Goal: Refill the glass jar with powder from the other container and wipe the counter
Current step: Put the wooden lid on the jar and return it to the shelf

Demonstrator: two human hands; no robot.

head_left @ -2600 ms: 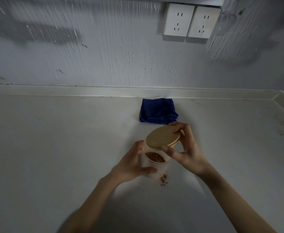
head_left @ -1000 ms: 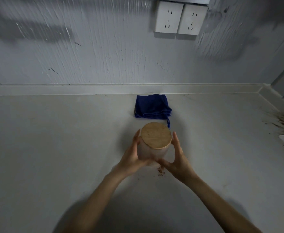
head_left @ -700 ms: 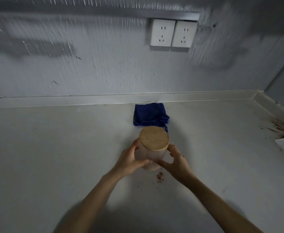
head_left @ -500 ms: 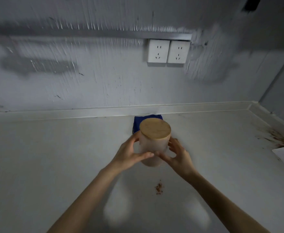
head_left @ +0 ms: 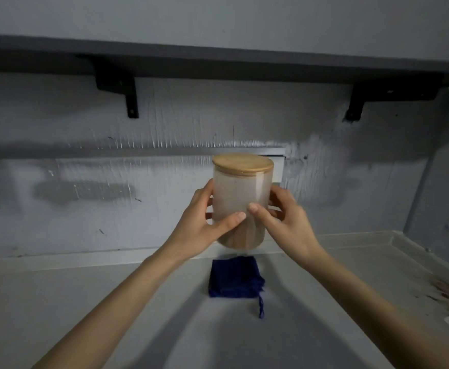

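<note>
Grey counter [head_left: 85,302], blue cloth [head_left: 234,278] by wall, dark shelf [head_left: 218,59] above

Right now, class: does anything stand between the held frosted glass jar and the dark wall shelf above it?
Nothing visible does. Both hands, left hand and right hand, grip the frosted glass jar; only bare wall lies below the dark wall shelf.

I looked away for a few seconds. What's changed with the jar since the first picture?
The lid went onto the jar; both hands, left and right, then lifted it off the counter toward the shelf. The blue cloth stayed put.
</note>
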